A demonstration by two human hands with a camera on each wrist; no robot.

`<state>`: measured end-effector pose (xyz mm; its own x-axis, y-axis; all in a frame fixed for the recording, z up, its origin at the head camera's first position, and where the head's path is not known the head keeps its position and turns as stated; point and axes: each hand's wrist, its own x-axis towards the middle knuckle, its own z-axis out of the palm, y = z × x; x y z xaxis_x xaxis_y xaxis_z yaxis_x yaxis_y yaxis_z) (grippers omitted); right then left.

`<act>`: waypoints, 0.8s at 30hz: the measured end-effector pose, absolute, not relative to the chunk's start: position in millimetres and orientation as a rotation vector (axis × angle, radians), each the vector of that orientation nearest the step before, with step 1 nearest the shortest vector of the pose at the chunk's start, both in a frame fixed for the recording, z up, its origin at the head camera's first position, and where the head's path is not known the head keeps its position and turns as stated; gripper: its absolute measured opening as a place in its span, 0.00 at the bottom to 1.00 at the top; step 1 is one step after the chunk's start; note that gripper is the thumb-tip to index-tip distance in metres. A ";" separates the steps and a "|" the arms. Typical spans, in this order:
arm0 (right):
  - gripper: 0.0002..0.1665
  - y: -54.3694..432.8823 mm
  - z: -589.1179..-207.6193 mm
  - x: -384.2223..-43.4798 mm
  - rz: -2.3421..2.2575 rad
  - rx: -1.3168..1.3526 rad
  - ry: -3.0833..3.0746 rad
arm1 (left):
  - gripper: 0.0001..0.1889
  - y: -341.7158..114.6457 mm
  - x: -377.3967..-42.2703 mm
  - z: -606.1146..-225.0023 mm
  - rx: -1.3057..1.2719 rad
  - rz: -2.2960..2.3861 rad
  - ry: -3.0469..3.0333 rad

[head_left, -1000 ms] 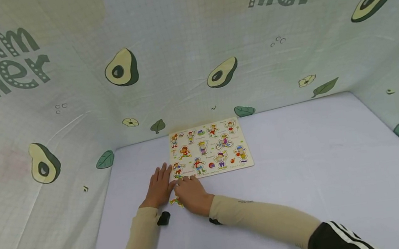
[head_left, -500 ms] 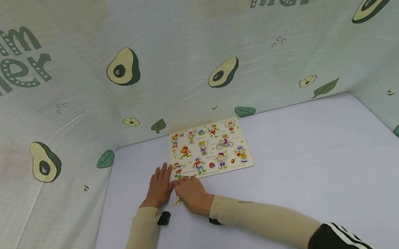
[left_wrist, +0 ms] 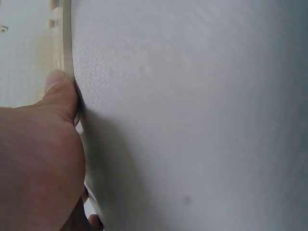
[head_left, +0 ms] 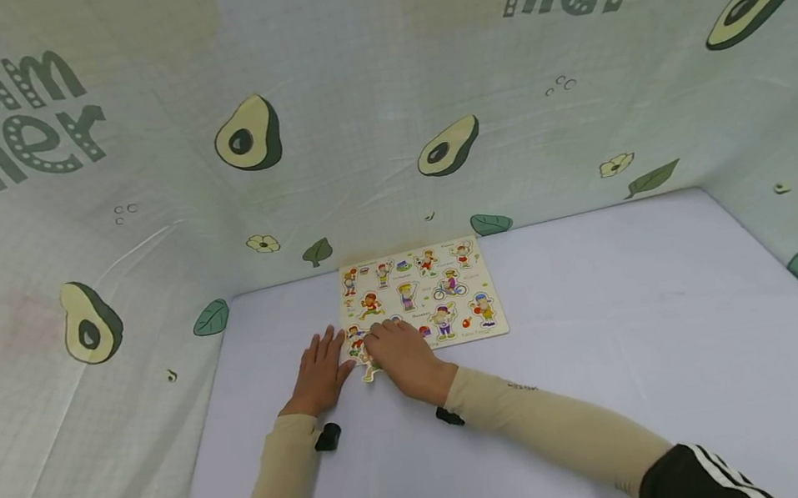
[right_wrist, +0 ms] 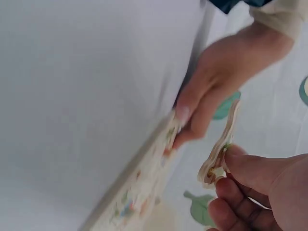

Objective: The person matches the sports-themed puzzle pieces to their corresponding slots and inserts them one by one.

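Observation:
A wooden puzzle board [head_left: 495, 322] printed with sporty cartoon figures lies on the table. My left hand [head_left: 316, 378] rests at its left edge with fingers extended; in the left wrist view the thumb of the left hand [left_wrist: 41, 154] touches the board's edge. Over the board's lower left part, my right hand [head_left: 407, 364] holds a puzzle piece [head_left: 368, 373], partly hidden by the fingers. The right wrist view shows that thin piece [right_wrist: 222, 144] side-on, pinched between thumb and fingers and raised apart from the board.
White cloth covers the table [head_left: 608, 339]. Behind it and at both sides hangs a curtain [head_left: 346, 79] printed with avocados and leaves. A dark strap part [head_left: 328, 437] sits by the left wrist.
My right hand has moved up and to the right, taking the puzzle piece from in front of the board to over its lower left edge. The left hand has stayed put.

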<state>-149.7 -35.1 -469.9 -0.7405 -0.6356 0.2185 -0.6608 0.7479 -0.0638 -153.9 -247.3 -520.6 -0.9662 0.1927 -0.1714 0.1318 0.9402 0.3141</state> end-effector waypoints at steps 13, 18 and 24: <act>0.08 -23.5 -467.8 -186.3 0.261 1.005 -2.742 | 0.35 -244.3 -151.2 -511.5 0.211 0.449 2.856; 0.07 -25.1 -470.4 -200.1 0.327 0.977 -2.776 | 0.34 -244.2 -151.8 -511.8 0.230 0.433 2.866; 0.06 -29.0 -470.9 -214.2 0.364 0.957 -2.822 | 0.34 -244.0 -151.4 -512.2 0.222 0.467 2.868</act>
<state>-214.2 -29.0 -470.9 -0.7881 -0.5793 0.2079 -0.6131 0.7685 -0.1827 -151.4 -244.0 -512.2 -0.9627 0.1843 -0.1979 0.1121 0.9379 0.3283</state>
